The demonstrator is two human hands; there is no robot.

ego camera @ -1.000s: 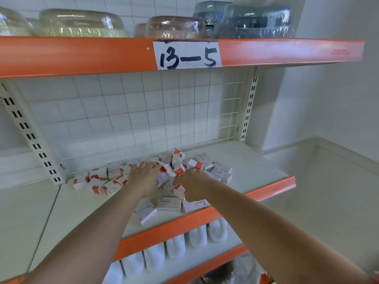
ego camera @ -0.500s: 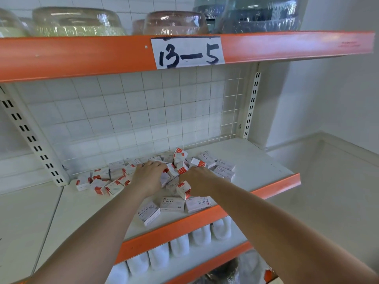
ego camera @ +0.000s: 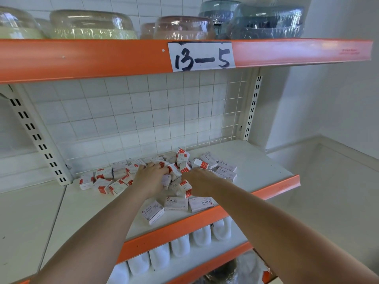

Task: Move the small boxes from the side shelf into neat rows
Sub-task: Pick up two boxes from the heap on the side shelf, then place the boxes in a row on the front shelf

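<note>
Several small white-and-red boxes (ego camera: 207,161) lie in a loose heap at the back of the white shelf (ego camera: 256,160). Three more boxes (ego camera: 176,203) lie flat in a short row near the orange front edge. My left hand (ego camera: 150,178) reaches into the middle of the heap, its fingers curled round small boxes (ego camera: 173,170). My right hand (ego camera: 200,180) sits just to its right with a small box (ego camera: 185,186) held at its inner side; its fingertips are hidden among the boxes.
An orange upper shelf edge (ego camera: 102,58) with the label 13-5 (ego camera: 202,56) hangs overhead, carrying wrapped bowls (ego camera: 92,25). White bottles (ego camera: 180,244) stand on the shelf below. A wire grid (ego camera: 225,111) backs the shelf; a white wall stands right.
Both hands stay in the heap, drawn slightly closer together around the middle boxes. The view has tilted down a little.
</note>
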